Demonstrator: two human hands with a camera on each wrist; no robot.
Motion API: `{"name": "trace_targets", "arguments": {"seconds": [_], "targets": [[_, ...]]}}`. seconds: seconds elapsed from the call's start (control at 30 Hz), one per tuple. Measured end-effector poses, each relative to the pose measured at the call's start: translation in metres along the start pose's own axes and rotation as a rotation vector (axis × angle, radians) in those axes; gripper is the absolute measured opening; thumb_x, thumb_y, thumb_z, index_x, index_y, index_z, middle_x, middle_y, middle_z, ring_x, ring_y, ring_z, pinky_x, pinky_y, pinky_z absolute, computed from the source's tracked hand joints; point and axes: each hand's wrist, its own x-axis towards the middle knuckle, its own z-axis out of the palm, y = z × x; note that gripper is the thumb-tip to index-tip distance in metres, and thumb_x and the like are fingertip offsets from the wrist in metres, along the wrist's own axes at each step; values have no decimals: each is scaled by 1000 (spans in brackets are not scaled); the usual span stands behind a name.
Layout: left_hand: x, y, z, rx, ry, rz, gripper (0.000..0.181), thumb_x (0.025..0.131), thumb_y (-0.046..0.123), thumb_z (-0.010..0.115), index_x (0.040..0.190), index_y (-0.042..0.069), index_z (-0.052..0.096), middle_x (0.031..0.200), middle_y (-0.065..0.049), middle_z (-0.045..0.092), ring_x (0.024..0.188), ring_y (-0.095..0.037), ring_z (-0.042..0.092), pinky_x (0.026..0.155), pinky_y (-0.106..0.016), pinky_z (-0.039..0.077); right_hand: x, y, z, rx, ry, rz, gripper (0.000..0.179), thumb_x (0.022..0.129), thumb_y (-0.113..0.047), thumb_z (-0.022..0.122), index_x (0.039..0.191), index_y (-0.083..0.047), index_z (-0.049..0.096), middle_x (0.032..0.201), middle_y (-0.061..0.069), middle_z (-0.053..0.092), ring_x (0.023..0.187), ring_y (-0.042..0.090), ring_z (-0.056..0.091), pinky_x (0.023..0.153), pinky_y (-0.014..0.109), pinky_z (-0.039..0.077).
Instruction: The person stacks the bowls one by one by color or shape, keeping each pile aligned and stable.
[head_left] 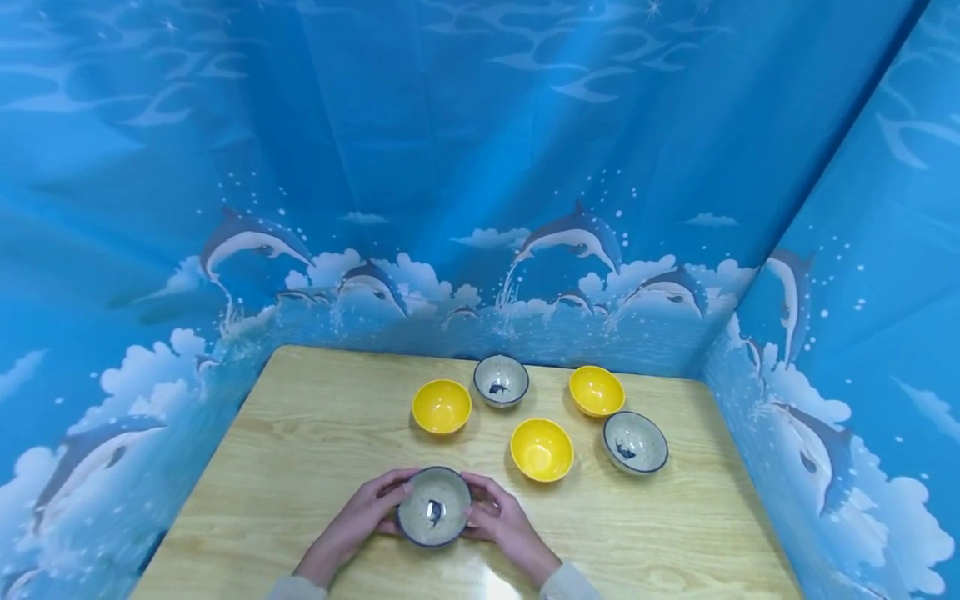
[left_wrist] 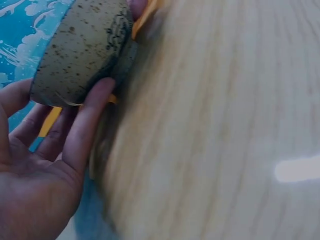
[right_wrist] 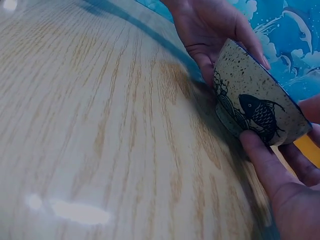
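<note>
A grey speckled bowl [head_left: 434,508] with a dark blue rim and a fish painted inside is held between both hands at the near side of the table. My left hand [head_left: 366,510] grips its left side, and my right hand [head_left: 501,518] grips the right. In the left wrist view, the fingertips [left_wrist: 102,87] press low on the bowl's outer wall [left_wrist: 80,55]. From the right wrist, a dark fish drawing shows on the outside of the bowl [right_wrist: 250,82], with a fingertip at its foot.
Beyond the hands stand three yellow bowls, one left [head_left: 442,407], one central [head_left: 542,450] and one at the back right [head_left: 596,391]. Two more grey bowls sit among them, at the back [head_left: 501,381] and right [head_left: 635,442]. Blue dolphin-print curtains [head_left: 450,167] border the wooden table [head_left: 300,433].
</note>
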Motion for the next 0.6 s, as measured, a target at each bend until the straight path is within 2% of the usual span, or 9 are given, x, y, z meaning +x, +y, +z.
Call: {"name": "trace_targets", "arguments": {"seconds": [0.3, 0.6], "targets": [[2, -11, 4, -80, 53, 38, 61, 108, 32, 68, 158, 0, 52, 159, -30, 53, 105, -25, 74, 78, -43, 70, 2, 1, 1, 2, 37, 17, 61, 106, -10, 66, 162, 0, 44, 155, 29, 52, 127, 28, 69, 100, 44, 66], [4, -17, 7, -58, 101, 78, 57, 108, 32, 69, 156, 4, 56, 159, -26, 55, 109, -24, 72, 75, -40, 70, 3, 0, 3, -29, 50, -1, 59, 107, -10, 66, 161, 1, 46, 152, 30, 53, 122, 26, 70, 98, 41, 67]]}}
